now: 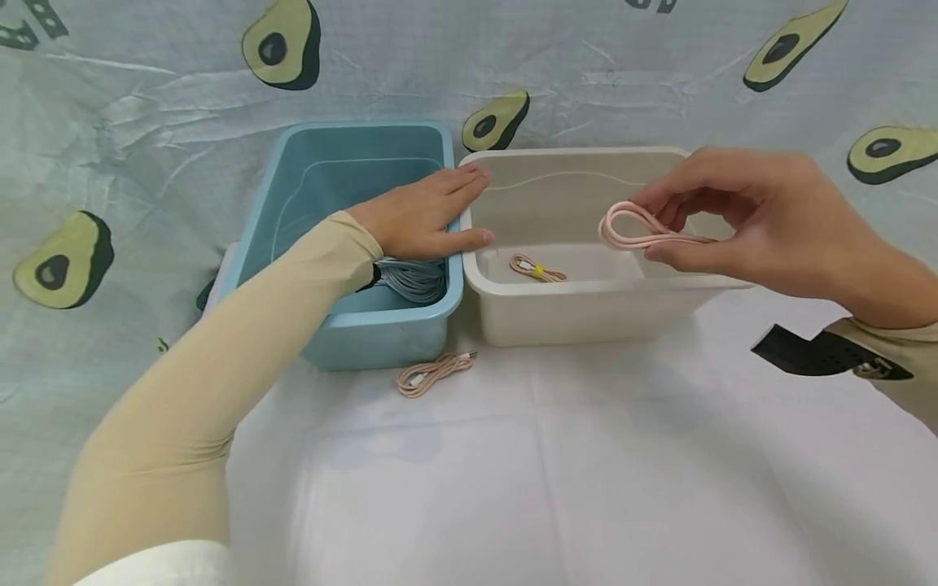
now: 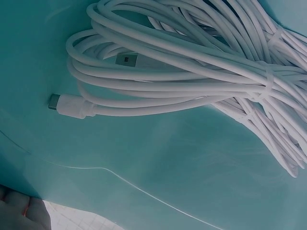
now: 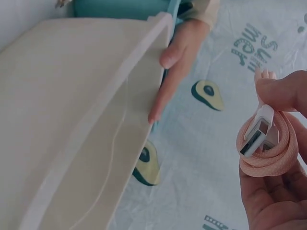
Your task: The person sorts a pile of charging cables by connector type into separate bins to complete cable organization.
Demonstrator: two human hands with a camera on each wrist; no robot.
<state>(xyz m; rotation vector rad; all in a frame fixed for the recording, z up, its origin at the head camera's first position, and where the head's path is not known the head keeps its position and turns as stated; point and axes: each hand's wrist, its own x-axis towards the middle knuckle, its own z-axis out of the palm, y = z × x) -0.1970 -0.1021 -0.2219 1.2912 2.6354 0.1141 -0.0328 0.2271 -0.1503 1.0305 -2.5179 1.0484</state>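
Above the right part of the cream bin [image 1: 557,313], my right hand [image 1: 777,220] pinches a coiled pink charging cable [image 1: 623,240] between thumb and fingers. Its white USB plug [image 3: 254,139] shows in the right wrist view. My left hand [image 1: 428,216] lies with straight fingers across the touching rims of the blue bin [image 1: 374,350] and the cream bin. Bundled white cables [image 2: 192,86] lie inside the blue bin, partly hidden under my left wrist in the head view. Another pink cable with a yellow tie [image 1: 538,268] rests on the cream bin's floor.
One more coiled pink cable [image 1: 434,374] lies on the white cloth [image 1: 469,496] in front of the blue bin. Behind both bins rises a pale sheet printed with avocados [image 1: 282,45]. A black strap [image 1: 821,354] sticks out from my right wrist.
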